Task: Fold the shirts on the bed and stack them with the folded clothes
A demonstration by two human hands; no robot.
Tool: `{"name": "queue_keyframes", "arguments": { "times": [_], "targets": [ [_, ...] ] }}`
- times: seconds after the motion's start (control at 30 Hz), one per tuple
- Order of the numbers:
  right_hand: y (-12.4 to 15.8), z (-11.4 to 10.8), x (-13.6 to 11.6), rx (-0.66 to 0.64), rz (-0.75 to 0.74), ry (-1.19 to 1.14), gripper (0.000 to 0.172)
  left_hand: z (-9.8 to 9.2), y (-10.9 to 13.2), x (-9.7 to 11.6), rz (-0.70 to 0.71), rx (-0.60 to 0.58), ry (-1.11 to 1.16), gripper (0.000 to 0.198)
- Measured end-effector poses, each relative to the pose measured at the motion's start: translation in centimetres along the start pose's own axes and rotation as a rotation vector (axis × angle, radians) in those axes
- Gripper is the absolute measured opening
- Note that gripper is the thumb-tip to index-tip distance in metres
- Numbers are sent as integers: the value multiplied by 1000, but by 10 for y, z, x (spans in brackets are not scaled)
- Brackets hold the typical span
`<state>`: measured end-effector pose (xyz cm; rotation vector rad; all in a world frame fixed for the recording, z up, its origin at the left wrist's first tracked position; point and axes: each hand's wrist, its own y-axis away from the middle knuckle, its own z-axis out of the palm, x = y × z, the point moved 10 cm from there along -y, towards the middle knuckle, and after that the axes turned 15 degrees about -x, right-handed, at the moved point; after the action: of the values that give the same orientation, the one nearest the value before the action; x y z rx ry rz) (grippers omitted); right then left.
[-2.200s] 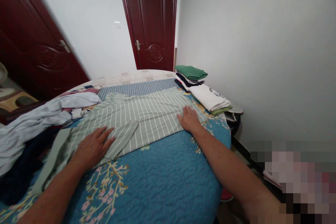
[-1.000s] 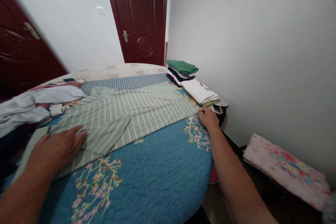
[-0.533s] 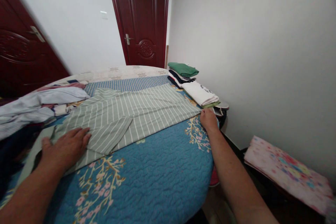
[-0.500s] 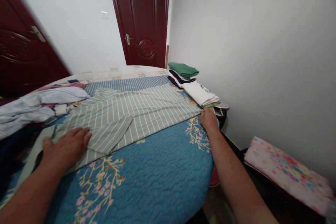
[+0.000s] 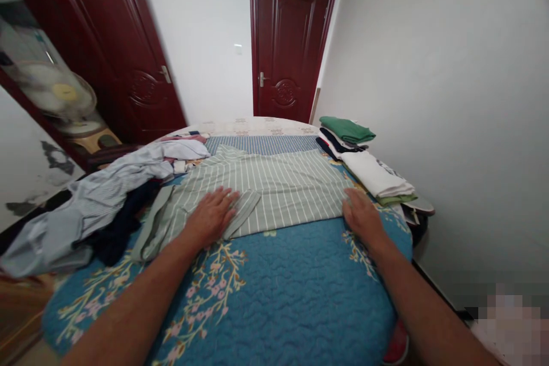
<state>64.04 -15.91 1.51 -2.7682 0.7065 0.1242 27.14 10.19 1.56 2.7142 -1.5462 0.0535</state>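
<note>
A green shirt with thin white stripes (image 5: 274, 186) lies spread flat on a blue quilt with a flower pattern (image 5: 274, 286). My left hand (image 5: 210, 218) rests flat on its folded sleeve near the shirt's left part, fingers stretched out. My right hand (image 5: 362, 216) lies flat at the shirt's lower right corner, fingers together and extended, touching the hem. Neither hand holds anything.
A heap of unfolded clothes (image 5: 92, 206) lies at the left of the bed. A stack of folded clothes (image 5: 364, 157), green on top at the far end and white nearer, sits at the right edge by the wall. Dark red doors (image 5: 287, 40) stand behind; a fan (image 5: 55, 91) is at the left.
The view has swung left and back, so both hands appear nearer the middle. My left hand has slid right onto the folded sleeve. My right hand stays at the shirt's lower right corner.
</note>
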Motion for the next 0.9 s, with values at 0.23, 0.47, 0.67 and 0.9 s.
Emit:
{"name": "queue_keyframes", "arguments": {
  "times": [0.23,0.47,0.67,0.9],
  "targets": [
    [-45,53,4,-251,-12,136,60,28,1,9,-51,-136,38,65],
    [-77,50,5,-158,135,253,61,23,4,-3,-157,-83,55,66],
    [-79,93,-97,-271,-182,137,66,24,4,-14,-250,-54,52,68],
    [-100,100,-64,-341,-86,117,70,27,3,-18,-277,-87,49,69]
  ]
}}
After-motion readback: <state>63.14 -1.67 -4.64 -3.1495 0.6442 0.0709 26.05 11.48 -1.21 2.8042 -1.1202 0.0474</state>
